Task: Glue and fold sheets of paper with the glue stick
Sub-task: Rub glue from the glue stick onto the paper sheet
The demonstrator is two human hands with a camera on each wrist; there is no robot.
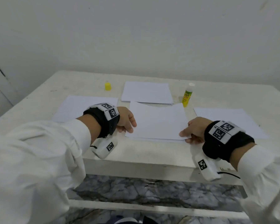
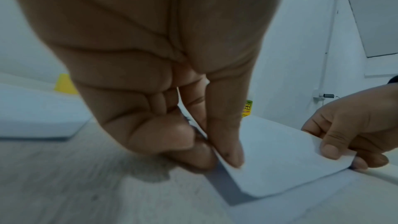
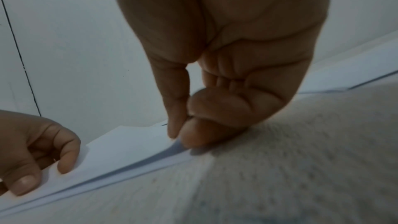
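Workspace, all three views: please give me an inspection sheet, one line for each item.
Surface: pale table, scuffed.
Job's things: folded sheet in the middle; paper stack behind it; single sheets left and right; glue stick upright, uncapped; yellow cap apart.
Clutter: nothing seen.
Grippers: left hand and right hand each pinch a near corner of the folded sheet.
Cables: black lead at the right wrist.
Surroundings: plain white wall.
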